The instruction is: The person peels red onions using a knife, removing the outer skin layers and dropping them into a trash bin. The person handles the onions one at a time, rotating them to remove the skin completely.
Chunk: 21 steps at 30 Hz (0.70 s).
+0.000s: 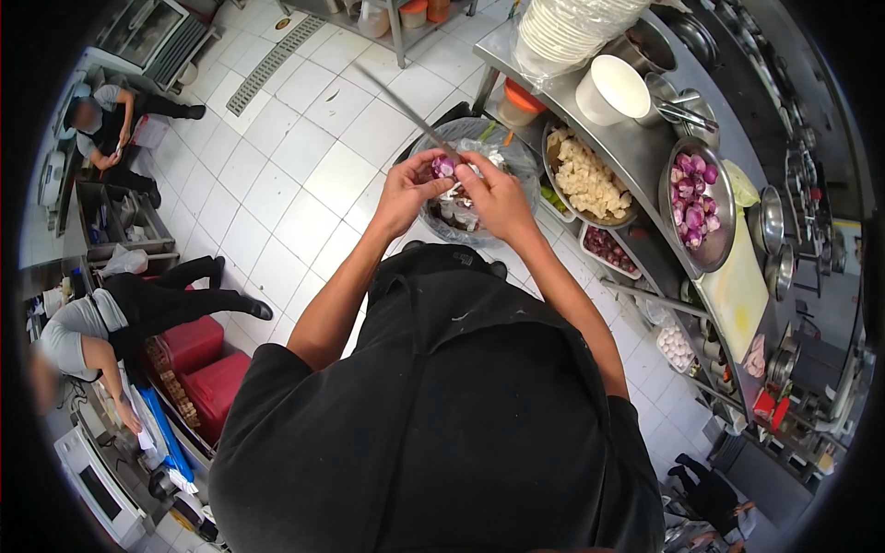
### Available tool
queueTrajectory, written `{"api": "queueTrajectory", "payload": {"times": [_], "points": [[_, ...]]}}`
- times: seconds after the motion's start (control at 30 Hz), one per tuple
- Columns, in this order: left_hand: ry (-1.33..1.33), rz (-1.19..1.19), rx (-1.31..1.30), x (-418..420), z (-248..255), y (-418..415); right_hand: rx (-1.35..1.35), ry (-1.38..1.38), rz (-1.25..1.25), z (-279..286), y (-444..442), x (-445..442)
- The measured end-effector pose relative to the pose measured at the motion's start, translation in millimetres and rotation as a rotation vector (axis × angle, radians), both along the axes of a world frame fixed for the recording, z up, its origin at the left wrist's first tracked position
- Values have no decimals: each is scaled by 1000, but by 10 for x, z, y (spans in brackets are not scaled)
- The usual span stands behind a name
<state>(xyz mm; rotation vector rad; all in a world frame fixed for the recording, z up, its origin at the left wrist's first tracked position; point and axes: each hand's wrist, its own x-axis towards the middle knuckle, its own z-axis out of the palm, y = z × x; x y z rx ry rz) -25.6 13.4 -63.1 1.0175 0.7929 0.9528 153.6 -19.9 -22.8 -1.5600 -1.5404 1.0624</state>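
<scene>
My left hand holds a small red onion between thumb and fingers. My right hand grips a knife, whose long blade points up and to the left, away from me; its handle is mostly hidden by the fingers. Both hands are close together above a bin lined with a clear plastic bag, which contains scraps. To the right, a steel bowl of red onions stands at the counter's edge.
A steel counter curves along the right, with stacked white tubs and a pale cutting board. Below its edge are a bowl of cauliflower-like pieces and a tray of small dark red items. Several co-workers are at left and lower right.
</scene>
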Motion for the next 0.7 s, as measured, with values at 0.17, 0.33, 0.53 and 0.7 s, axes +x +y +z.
{"api": "queueTrajectory", "payload": {"times": [0.17, 0.33, 0.53, 0.7], "points": [[-131, -115, -14, -59, 50, 26, -445, 374, -51, 81, 125, 222], [-208, -73, -16, -93, 4, 46, -519, 375, -128, -186, 331, 342], [-438, 129, -347, -10, 144, -32, -526, 326, -125, -450, 359, 297], [-335, 163, -328, -24, 8, -36, -435, 298, -145, -385, 323, 223]]}}
